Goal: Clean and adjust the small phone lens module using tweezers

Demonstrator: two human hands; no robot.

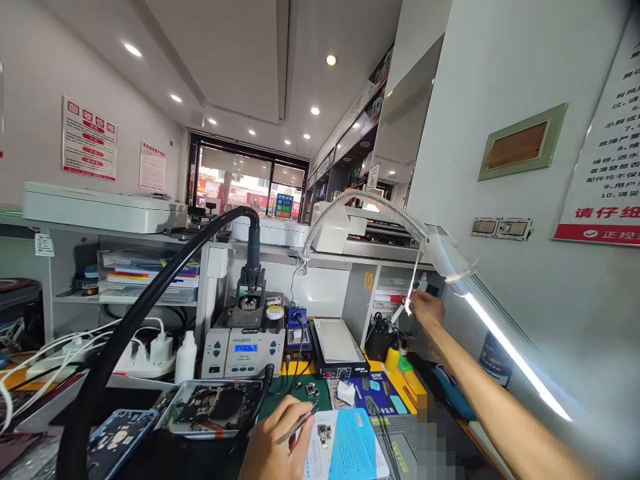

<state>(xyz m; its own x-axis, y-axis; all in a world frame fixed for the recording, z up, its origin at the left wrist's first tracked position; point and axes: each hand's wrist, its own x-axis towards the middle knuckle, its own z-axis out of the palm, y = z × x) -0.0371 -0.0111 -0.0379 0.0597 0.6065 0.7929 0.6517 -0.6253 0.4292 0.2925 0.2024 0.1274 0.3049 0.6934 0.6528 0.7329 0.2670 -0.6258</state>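
My left hand (280,433) is closed around a pair of tweezers (299,424), low over the bench. Close to the tweezer tips is a small camera module (311,389) on the green mat. Another small camera module (325,435) lies on a white and light blue booklet (355,443), just right of that hand. My right hand (427,309) is stretched far forward, fingertips pinched at a thin white cord (413,283) hanging below the lamp (450,257). The exact grip is small and partly hidden. Behind those fingers stands a black tool holder (380,337).
A thick black hose (165,280) arches across the left side. The hot-air station (243,353) stands behind an opened device (215,403) in a tray. A blue phone body (123,433) lies at left. Tweezers (387,443) rest right of the booklet; a yellow bottle (393,359) stands farther back.
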